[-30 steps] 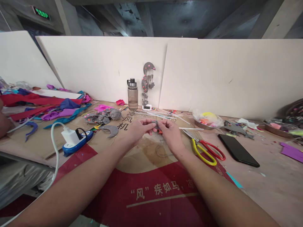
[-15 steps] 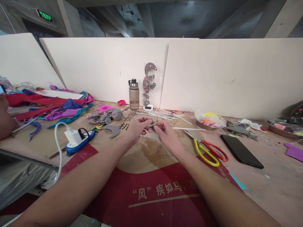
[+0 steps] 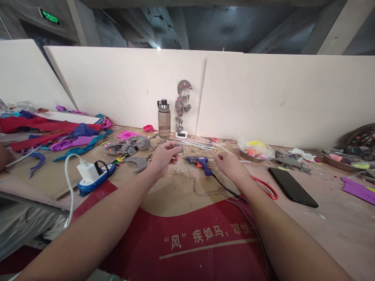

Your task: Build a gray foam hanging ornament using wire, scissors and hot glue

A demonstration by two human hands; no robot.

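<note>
My left hand [image 3: 164, 156] is raised a little above the cardboard sheet [image 3: 175, 195], its fingertips pinched on a small grey piece I cannot make out. My right hand [image 3: 230, 165] is apart from it to the right, fingers curled and pinched, low over the table beside the scissors [image 3: 265, 188]; what it holds is hidden. A blue hot glue gun [image 3: 200, 162] lies between the two hands, and its black cord runs under my right wrist.
A water bottle [image 3: 164, 119] and a grey felt hanging ornament [image 3: 182, 101] stand at the white back board. Grey felt cut-outs [image 3: 125, 146], coloured felt strips [image 3: 58, 134] and a blue power strip [image 3: 93, 175] lie left. A black phone [image 3: 293, 186] and a metal dish [image 3: 254, 150] lie right. Another person's hand [image 3: 2, 156] shows at the left edge.
My hands were together on one small grey piece; now they have parted, the right one moving right and down. The glue gun they covered now shows between them.
</note>
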